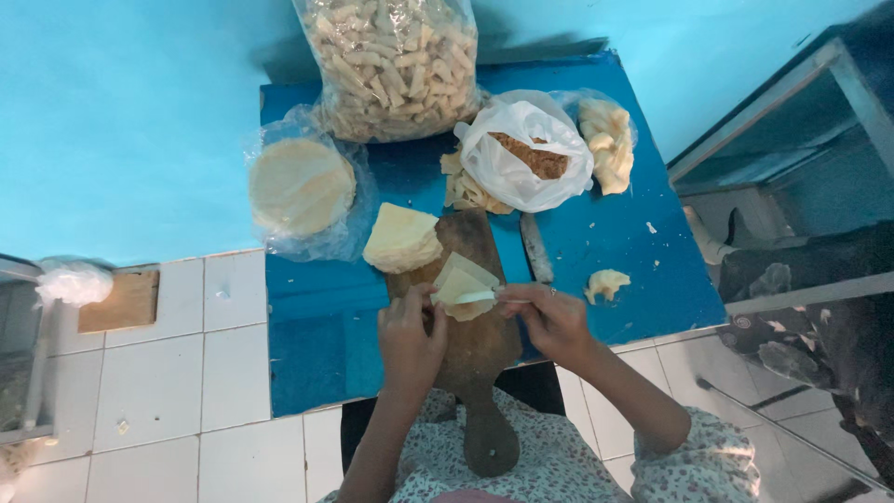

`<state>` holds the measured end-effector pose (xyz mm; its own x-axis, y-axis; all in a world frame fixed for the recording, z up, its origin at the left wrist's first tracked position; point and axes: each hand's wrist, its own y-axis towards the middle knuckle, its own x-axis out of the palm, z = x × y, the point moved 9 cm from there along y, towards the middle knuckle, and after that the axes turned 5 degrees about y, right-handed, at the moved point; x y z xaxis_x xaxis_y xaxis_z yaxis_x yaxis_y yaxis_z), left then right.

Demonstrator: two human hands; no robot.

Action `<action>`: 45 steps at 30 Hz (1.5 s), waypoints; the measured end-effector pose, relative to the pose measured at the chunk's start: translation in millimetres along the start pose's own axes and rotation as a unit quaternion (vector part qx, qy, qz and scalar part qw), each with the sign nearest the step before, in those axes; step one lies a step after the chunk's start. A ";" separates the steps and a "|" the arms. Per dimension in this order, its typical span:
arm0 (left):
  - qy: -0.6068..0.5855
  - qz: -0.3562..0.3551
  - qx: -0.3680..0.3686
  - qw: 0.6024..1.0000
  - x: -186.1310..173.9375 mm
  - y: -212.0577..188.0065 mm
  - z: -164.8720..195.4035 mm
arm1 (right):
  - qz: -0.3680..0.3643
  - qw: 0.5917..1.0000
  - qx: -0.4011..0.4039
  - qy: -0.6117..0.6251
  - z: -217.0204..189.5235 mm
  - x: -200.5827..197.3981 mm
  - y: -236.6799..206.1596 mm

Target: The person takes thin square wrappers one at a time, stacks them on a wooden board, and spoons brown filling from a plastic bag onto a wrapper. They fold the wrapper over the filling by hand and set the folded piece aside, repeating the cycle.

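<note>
Near the centre of the frame, both hands work on one pale wrapper sheet [461, 284] held just above a brown wooden board [480, 340]. The left hand [410, 335] pinches the sheet's left edge, its grip closed on the sheet. The right hand [551, 317] grasps the right edge with thumb and fingertips, and a ring shows on one finger. The board lies on a blue bench [317, 345], its handle pointing to the bottom of the frame.

Just upper left of the sheet, a stack of cut wrappers [402, 237] rests on the board's far end. Further left sits a clear bag of round wrappers [300, 186]. At the top centre stands a big clear bag of rolled snacks [391, 61]. Right of it, a white plastic bag [521, 154] lies open with brown filling inside. A knife [536, 247] lies just right of the board, and a scrap of dough [605, 282] sits near the right hand.
</note>
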<state>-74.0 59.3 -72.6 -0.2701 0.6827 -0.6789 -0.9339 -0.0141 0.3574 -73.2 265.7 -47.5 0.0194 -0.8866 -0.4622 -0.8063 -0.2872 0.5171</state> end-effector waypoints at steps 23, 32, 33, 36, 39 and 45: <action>-0.013 0.028 0.015 0.999 -1.0 -3.1 0.2 | 0.236 0.968 0.086 0.012 113.0 -114.3 110.9; 0.012 0.001 0.010 1.000 1.8 -3.0 1.1 | 0.272 0.933 0.139 0.192 124.2 -135.2 83.9; 0.006 0.010 0.012 1.000 0.3 -2.7 1.8 | 0.274 0.928 0.146 0.206 121.4 -133.1 78.4; -0.004 0.027 0.017 0.999 -1.9 -3.0 3.1 | 0.249 0.922 0.172 0.239 109.9 -113.8 60.2; -0.005 0.020 0.015 1.000 -0.8 -2.0 1.3 | 0.205 0.911 0.219 0.282 101.6 -77.3 39.7; -0.011 0.016 0.013 1.000 -1.1 -1.0 -0.8 | 0.077 0.911 0.261 0.308 85.2 0.2 11.7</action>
<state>-72.9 58.0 -72.7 -0.2941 0.6984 -0.6525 -0.9183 -0.0172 0.3955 -133.0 293.0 -102.9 0.0804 -0.9834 0.1629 -0.9959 -0.0726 0.0532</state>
